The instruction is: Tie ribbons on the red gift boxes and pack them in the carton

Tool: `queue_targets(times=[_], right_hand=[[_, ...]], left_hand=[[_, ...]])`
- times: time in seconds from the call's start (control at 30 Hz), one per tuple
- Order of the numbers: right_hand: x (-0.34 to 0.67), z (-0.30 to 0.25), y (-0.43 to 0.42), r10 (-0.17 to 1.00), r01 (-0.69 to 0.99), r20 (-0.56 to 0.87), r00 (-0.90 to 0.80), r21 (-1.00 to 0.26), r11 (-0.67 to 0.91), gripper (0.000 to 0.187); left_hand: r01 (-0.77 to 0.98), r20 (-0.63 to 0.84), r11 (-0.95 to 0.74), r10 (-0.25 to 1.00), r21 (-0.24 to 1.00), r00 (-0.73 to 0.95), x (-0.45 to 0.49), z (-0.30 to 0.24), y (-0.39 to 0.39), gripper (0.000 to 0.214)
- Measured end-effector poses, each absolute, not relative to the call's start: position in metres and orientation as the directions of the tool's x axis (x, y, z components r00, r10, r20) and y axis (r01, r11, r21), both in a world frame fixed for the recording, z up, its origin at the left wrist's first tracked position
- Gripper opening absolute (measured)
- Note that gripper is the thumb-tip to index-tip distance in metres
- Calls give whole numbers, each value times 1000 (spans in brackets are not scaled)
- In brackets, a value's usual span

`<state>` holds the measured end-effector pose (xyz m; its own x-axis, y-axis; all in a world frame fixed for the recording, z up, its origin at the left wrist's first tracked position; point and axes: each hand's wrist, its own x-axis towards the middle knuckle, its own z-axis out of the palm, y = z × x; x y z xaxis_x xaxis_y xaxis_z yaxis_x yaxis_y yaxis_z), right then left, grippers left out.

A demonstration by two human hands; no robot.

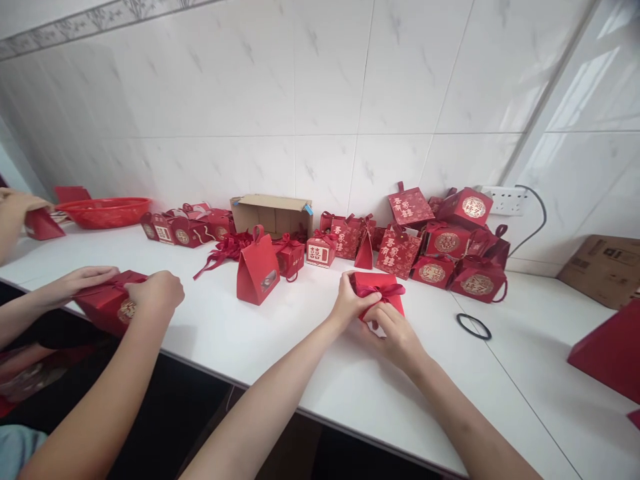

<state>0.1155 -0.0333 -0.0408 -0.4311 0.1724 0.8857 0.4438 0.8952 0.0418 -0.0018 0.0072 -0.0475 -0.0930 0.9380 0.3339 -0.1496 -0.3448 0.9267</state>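
A small red gift box (369, 278) rests on the white table in front of me, with a dark red ribbon (395, 291) tied in a bow across it. My left hand (349, 301) is closed around the box's left side, its thumb pressing by the knot. Fingers curled, my right hand (395, 330) pinches at the ribbon just below the bow; the fingertips are partly hidden. Left of my hands stands a red handled box (257, 270) with a small window.
Red gift boxes (445, 243) are piled along the wall beside a socket strip (505, 200). Loose ribbons (227, 248) lie near an open cardboard box (270, 200). A black ring (473, 327) lies at right. At left, a co-worker's hands (160, 293) hold another box; behind is a red basin (105, 212).
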Motion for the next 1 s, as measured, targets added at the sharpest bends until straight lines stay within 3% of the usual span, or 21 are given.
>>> queue_targets(times=[0.37,1.0], right_hand=[[107,-49,-32,123,416,876,-466,94,905,21],[105,-51,-30,62,407,866,-496,169,897,20]], left_hand=[[-146,314,-334,938,931,-146,-1,-37,3,59],[-123,301,-310,949,943,-91,-2,-38,2,56]])
